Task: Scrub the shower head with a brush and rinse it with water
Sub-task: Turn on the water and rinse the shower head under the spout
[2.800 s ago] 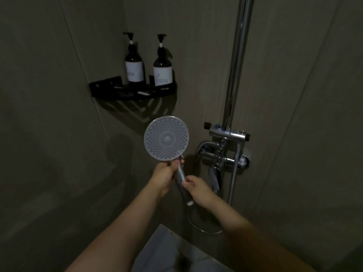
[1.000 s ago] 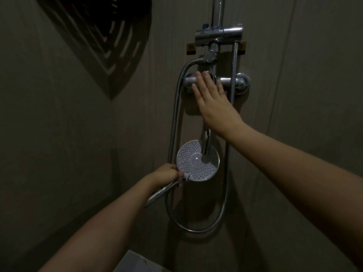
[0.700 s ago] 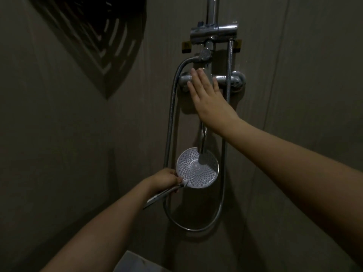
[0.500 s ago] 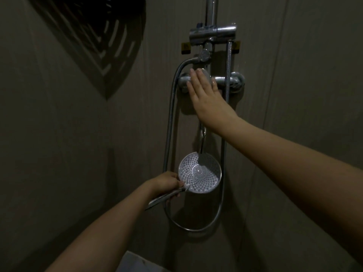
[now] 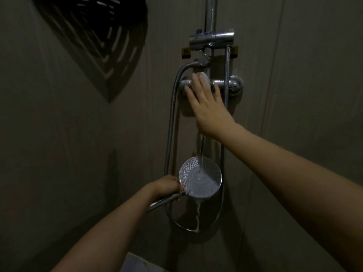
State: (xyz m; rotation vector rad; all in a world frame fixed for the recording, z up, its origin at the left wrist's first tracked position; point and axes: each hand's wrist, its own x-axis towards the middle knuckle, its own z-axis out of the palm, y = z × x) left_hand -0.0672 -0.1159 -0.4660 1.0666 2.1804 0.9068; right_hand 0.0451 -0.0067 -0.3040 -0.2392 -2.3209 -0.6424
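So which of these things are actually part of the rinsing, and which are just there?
In use:
shower head, gripped by left hand
water stream
mixer tap, touched by right hand
hose

Just there:
riser pipe
corner shelf shadow

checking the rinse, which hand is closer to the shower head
Left. The left hand grips the handle right beside the shower head; the right hand is well above it, on the mixer tap.

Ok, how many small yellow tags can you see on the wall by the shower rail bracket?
2. One yellow tag sits left of the chrome bracket, the other yellow tag right of it, beside the hose. More may be hidden behind the fittings.
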